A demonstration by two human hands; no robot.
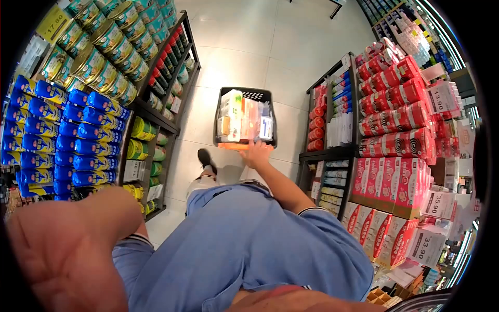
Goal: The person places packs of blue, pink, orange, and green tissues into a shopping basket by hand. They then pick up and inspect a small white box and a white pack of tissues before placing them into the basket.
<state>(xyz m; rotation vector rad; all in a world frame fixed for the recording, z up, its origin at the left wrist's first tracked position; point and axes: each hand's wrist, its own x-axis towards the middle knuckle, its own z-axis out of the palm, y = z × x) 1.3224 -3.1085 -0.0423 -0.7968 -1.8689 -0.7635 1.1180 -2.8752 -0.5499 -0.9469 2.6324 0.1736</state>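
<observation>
My right hand (pixel 257 153) is closed round the orange handle (pixel 234 146) of a black basket (pixel 274 117) in front of me. Inside the basket stand a white and green package (pixel 230 114), an orange package (pixel 249 117) and a white and blue package (pixel 265 127). Close to the camera at the lower left, my left hand (pixel 67 249) is raised before the shelves. Its palm side shows large, but its fingers are cut off or hard to make out.
Blue bottles (pixel 96 138) and stacked cans (pixel 106 57) fill the left shelves. On the right are red packs (pixel 395 127), pink boxes (pixel 387 182) and price signs (pixel 426 247). A tiled floor (pixel 234 57) runs between the shelves.
</observation>
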